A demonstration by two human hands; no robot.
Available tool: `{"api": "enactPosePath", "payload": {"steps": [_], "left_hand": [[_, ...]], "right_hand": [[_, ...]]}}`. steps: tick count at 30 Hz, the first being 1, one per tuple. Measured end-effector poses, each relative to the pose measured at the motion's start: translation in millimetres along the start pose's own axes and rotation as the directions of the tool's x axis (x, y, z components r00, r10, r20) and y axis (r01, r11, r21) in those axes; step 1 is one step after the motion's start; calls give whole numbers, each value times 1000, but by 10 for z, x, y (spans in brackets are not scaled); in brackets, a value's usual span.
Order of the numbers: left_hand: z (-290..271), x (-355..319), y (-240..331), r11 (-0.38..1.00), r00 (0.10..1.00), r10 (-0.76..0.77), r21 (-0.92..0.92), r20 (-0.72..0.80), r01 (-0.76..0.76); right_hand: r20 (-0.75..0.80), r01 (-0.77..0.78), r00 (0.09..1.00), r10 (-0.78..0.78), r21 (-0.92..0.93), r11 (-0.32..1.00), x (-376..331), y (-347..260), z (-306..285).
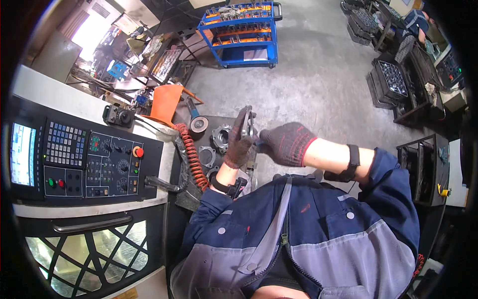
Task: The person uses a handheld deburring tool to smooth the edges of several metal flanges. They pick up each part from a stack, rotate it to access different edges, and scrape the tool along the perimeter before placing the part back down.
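Observation:
In front of my chest, my left hand [240, 144] wears a dark knitted glove and grips a ring-shaped metal part [250, 122] standing on edge. My right hand [289, 143], gloved the same way, is closed just to the right of that part. Its fingertips point at the part's lower edge; what they hold, if anything, is hidden. Beyond and left of my left hand, a metal flange [217, 141] lies on a dark work surface, with another flat flange [206, 156] nearer to me. An angle grinder [197, 119] rests at the far end of that surface.
A machine control panel [99, 162] with a red stop button fills the left, beside a coiled orange hose [192, 157]. An orange chair [166, 103] stands behind. Farther off are a blue trolley [241, 37], crates of metal parts [391, 78] and another person [417, 24].

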State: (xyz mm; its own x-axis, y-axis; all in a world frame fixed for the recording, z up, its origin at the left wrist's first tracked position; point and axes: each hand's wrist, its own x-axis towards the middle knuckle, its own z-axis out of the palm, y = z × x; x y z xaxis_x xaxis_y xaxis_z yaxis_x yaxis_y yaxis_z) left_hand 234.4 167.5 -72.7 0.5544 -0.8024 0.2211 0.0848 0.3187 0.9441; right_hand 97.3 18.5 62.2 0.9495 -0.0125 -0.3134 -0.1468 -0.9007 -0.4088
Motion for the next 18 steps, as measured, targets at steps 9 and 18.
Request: {"api": "enactPosePath", "payload": {"steps": [9, 18], "left_hand": [[256, 1, 219, 986, 993, -98, -142, -64, 88], [26, 136, 41, 990, 997, -64, -124, 30, 68]], "right_hand": [[-229, -114, 963, 144, 139, 984, 296, 507, 54], [-44, -2, 999, 6, 105, 994, -10, 53, 93]]}}
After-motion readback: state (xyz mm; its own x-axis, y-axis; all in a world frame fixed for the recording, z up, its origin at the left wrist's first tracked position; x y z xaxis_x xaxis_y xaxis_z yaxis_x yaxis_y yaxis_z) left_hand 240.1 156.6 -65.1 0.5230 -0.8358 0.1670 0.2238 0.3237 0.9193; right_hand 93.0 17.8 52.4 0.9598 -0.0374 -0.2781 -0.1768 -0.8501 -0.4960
